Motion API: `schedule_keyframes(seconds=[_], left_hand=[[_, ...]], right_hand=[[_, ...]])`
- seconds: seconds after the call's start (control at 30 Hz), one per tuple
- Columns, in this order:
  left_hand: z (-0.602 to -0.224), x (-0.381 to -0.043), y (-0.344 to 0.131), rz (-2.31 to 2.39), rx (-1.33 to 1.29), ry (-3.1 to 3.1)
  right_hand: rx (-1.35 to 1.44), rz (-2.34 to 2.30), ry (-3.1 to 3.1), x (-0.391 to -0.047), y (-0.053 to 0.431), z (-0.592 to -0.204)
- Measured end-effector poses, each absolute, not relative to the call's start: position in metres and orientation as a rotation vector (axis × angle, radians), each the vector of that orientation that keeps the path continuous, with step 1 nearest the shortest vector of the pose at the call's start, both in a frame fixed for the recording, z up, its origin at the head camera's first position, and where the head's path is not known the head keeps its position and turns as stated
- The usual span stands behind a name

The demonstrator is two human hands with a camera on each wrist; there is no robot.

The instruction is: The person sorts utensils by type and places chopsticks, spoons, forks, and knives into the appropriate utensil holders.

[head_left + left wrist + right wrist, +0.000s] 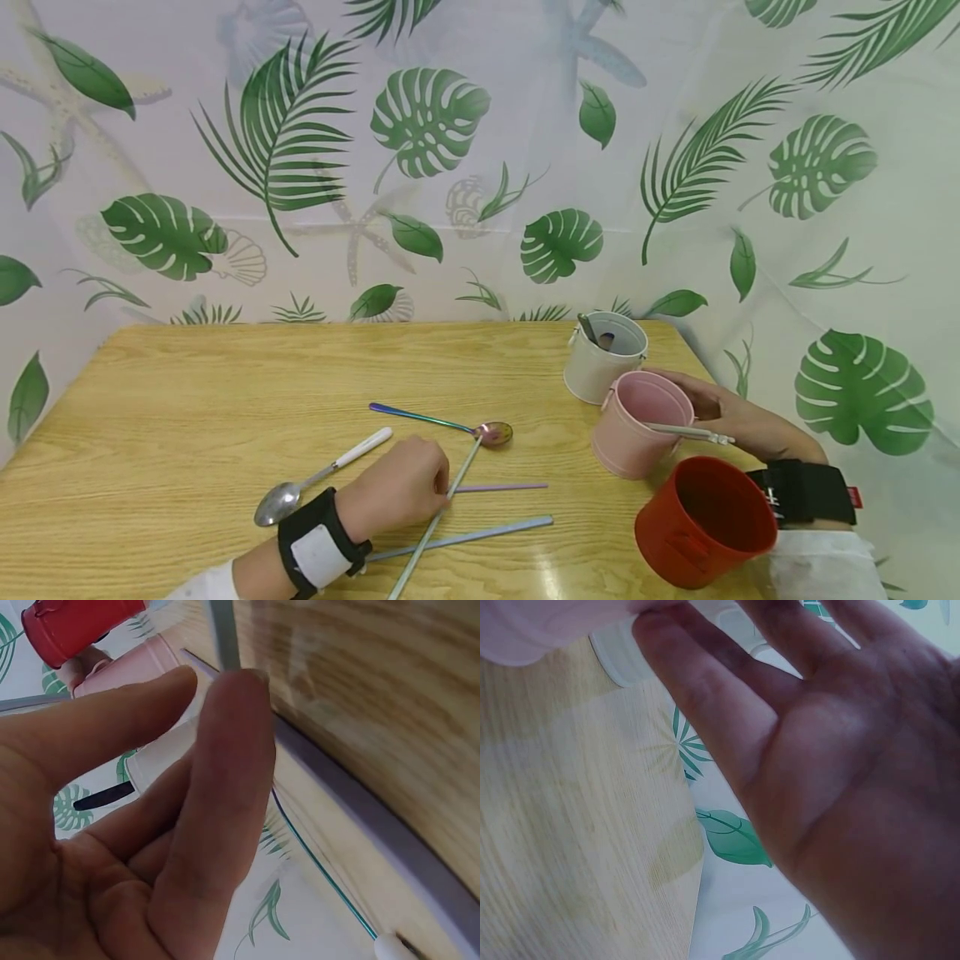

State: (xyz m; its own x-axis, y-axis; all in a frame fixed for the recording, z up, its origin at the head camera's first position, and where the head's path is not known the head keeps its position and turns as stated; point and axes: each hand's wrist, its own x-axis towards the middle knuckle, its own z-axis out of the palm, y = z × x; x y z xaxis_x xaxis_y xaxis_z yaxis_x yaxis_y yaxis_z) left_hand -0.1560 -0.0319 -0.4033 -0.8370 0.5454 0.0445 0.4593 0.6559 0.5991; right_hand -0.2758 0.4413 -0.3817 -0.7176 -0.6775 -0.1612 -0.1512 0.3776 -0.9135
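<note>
Left hand (397, 487): your thumb and index finger stand slightly apart beside the green stick (405, 575); the other fingers bend loosely; whether the index fingertip touches the stick, you cannot tell.
Right hand (750, 421): your fingers spread, tips against the far side of the pink bucket (626, 437).
Green stick: on the table (187, 400), aslant over the blue stick (495, 532), its far end at the neck of the rainbow spoon (496, 433).
Purple stick (510, 486): just right of your left fingers.
White-handled spoon (363, 447): left of your left hand, bowl towards you.
Pink bucket: upright, a pale rod (690, 432) jutting past its rim.
Red bucket (675, 533): nearer you, just beside your right wrist.
White bucket (596, 371): behind the pink one, a dark handle (587, 328) inside.
Leaf-print cloth (495, 83): behind the table.
</note>
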Motion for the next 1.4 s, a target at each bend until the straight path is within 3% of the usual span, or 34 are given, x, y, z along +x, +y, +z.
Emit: schedule_keyframes(seconds=[1.4], left_hand=[[-0.406, -0.155, -0.030, 1.103, 0.763, 2.628]], right_hand=[[-0.738, -1.425, 2.005, -0.280, 0.442, -0.387]])
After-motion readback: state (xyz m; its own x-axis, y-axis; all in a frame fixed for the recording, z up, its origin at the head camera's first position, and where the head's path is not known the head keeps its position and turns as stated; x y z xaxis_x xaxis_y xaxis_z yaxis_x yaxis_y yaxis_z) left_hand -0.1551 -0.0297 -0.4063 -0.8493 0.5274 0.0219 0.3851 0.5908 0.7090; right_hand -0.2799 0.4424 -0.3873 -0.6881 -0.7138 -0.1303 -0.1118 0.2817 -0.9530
